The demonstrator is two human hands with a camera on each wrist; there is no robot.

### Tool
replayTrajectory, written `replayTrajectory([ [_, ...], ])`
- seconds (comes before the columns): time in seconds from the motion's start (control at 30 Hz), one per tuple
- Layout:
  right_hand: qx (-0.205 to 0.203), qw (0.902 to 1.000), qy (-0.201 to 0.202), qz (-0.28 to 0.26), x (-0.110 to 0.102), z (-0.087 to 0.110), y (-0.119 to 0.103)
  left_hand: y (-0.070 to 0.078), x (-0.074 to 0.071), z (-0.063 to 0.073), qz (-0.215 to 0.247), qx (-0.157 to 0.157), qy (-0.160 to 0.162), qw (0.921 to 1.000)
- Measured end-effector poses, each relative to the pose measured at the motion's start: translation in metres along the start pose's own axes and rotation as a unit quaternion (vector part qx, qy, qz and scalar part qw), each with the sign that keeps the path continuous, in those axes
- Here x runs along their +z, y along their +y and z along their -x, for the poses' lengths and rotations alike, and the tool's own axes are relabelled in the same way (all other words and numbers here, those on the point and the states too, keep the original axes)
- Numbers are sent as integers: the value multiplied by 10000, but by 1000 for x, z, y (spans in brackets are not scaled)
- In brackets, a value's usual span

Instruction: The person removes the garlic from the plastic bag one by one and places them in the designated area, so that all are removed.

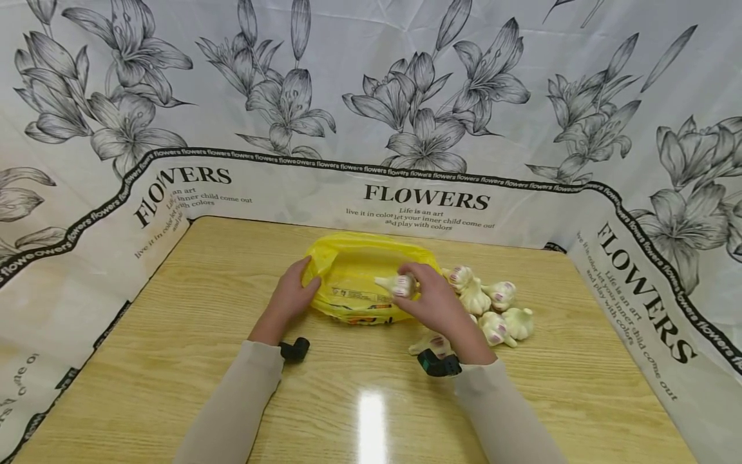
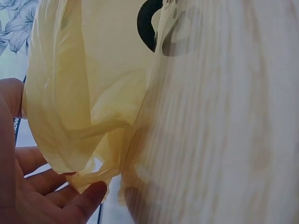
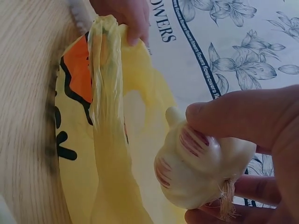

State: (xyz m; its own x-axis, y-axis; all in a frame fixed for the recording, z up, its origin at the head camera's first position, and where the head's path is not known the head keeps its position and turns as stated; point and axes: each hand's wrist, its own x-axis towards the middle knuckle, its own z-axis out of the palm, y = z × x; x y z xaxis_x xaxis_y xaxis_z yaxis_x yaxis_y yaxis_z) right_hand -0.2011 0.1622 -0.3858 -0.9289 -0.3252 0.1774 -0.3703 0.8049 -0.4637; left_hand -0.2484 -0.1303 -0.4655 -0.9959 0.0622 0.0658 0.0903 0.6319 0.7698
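Observation:
A yellow plastic bag (image 1: 359,258) stands with its mouth open on the table. My left hand (image 1: 292,293) pinches the bag's left rim between thumb and fingers, as the left wrist view also shows. In my right hand (image 1: 431,296) is a garlic bulb (image 3: 201,158) with purple streaks and a tuft of dry roots, gripped between thumb and fingers. That bulb is over the bag's opening, toward its right side. Several more garlic bulbs (image 1: 493,328) lie in a group right of the bag. Another bulb (image 1: 431,345) lies nearer, partly hidden behind the right wrist.
The wooden table (image 1: 203,322) is enclosed at the back and both sides by white cloth (image 1: 301,187) printed with flowers and lettering. A black wrist camera mount (image 1: 438,364) sits at the right wrist, another mount (image 1: 295,350) at the left.

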Motion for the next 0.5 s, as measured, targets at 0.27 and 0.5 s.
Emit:
replayTrajectory([
  [0.27,-178,9998,88,-9,-6,12,2,-2,-1,0,24,49,45,10000],
  [0.5,-362,9992,138,-14,-7,26,-1,-4,-1,-1,55,0,35,10000],
])
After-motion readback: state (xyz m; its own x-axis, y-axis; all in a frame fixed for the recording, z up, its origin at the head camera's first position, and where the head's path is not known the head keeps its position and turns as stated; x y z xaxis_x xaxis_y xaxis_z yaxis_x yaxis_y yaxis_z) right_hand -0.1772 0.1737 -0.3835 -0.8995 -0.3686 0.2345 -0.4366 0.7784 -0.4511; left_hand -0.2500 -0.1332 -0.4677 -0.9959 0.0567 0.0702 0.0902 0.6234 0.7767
